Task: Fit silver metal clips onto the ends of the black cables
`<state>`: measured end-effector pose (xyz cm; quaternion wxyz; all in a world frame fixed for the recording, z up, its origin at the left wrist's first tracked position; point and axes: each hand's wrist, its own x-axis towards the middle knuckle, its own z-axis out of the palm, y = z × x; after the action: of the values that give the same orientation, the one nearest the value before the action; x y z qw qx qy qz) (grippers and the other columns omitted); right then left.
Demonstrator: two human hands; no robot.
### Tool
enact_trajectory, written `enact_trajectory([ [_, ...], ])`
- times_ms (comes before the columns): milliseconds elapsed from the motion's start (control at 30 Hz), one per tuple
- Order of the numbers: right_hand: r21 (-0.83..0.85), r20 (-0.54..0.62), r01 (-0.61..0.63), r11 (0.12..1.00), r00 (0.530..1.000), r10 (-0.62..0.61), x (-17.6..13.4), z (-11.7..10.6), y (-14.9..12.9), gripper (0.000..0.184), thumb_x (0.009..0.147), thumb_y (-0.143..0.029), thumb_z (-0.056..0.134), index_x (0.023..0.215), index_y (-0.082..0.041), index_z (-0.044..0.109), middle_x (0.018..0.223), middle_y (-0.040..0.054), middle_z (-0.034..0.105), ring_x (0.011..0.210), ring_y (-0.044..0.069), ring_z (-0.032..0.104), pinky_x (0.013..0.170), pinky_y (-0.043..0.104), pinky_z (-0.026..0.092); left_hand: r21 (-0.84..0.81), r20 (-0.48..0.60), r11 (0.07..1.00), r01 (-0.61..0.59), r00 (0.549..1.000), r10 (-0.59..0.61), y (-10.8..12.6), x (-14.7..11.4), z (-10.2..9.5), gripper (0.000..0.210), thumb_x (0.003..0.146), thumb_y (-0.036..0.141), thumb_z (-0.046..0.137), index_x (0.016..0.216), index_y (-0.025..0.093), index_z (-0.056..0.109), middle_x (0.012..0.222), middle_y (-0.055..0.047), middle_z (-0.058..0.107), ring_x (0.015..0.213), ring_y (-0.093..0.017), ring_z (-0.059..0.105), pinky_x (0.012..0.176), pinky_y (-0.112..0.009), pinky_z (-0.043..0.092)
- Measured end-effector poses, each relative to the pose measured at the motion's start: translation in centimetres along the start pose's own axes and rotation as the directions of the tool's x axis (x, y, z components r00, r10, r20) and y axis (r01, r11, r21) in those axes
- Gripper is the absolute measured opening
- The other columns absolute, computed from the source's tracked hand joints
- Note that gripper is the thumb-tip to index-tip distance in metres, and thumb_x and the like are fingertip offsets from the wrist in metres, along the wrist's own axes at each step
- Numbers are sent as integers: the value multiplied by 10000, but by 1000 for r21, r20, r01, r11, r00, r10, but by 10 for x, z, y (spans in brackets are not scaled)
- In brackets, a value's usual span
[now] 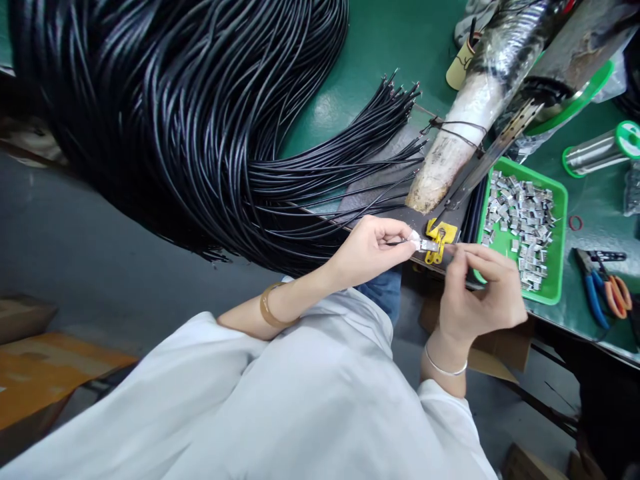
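Note:
My left hand (373, 247) is closed, its thumb and finger pinching the end of a black cable by a small silvery metal connector (429, 245). Something white wraps a fingertip there. The connector lies at a yellow clip-like fixture (442, 235) on the bench edge. From the other side, my right hand (480, 287) pinches a thin strand that reaches toward the fixture; its kind is too small to make out. A metal bar (493, 150) slants down to just above the fixture. Many black cables (200, 133) lie bundled to the left, their stripped ends near the bench middle.
A green tray (560, 247) of metal connector shells stands beside my right hand. Pliers (595, 293) and a solder spool (595, 150) lie farther right. A plastic-wrapped duct (450, 150) hangs over the work spot. Cardboard boxes (60, 373) are on the floor.

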<state>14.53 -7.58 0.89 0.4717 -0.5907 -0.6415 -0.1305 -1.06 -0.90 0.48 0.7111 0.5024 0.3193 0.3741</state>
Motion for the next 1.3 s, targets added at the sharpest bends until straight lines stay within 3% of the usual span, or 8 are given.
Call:
enact_trajectory([
  [100,73,-8,-129,989,992,130,0,1,-3,233,787,-43,731,943,-206,670,935,14,758,829,163,750,771,316,629,-1,-7,1000,-22,1000,22,2,1,1,114,786,197,644,736,96,645,525,83,378,487,-30,282,470,-195,227],
  [233,28,112,-41,999,993,38,-4,6,-7,204,805,-60,722,941,-201,664,1036,30,769,940,164,753,795,274,625,24,-9,998,-65,998,66,0,3,2,103,794,193,641,757,99,661,532,80,388,487,-30,282,474,-197,234],
  [700,34,107,27,999,994,-30,1,13,-7,184,811,-86,716,945,-203,672,1128,45,759,1000,198,752,863,313,635,84,-102,990,-112,987,120,-5,6,6,130,812,202,626,805,107,714,742,-14,625,630,-65,499,595,-183,418],
  [867,42,81,13,999,997,-16,-6,12,-10,194,781,-82,745,901,-195,644,1091,43,770,927,173,764,818,270,634,154,-44,985,-77,995,84,0,6,1,97,767,180,637,729,100,677,549,59,407,510,-35,298,482,-187,249],
  [967,58,91,-53,997,995,47,-10,10,-7,157,821,-107,710,920,-197,627,1024,40,774,901,175,765,741,248,621,261,-27,961,-88,995,99,-1,3,0,118,782,187,620,715,106,674,518,75,326,493,-37,230,468,-205,186],
  [1033,38,92,-146,989,986,142,-9,7,-5,114,858,-166,689,941,-196,617,951,28,762,804,155,759,664,226,594,376,-22,911,-168,982,190,-4,-1,1,126,802,190,606,771,116,704,539,55,438,493,-43,301,476,-202,235],
  [1200,141,273,-476,868,862,428,-4,1,-3,129,928,-317,622,936,-200,568,727,-54,604,535,68,624,507,174,494,587,166,640,-496,847,505,-13,-10,4,159,829,156,570,846,146,727,728,-26,687,604,-80,527,594,-205,405],
  [1300,189,286,-434,881,882,374,-4,0,-4,106,935,-299,610,937,-206,562,788,-38,600,603,71,622,564,195,519,531,119,702,-475,862,493,-12,-13,2,99,804,152,602,825,131,697,636,14,594,536,-60,430,534,-197,359],
])
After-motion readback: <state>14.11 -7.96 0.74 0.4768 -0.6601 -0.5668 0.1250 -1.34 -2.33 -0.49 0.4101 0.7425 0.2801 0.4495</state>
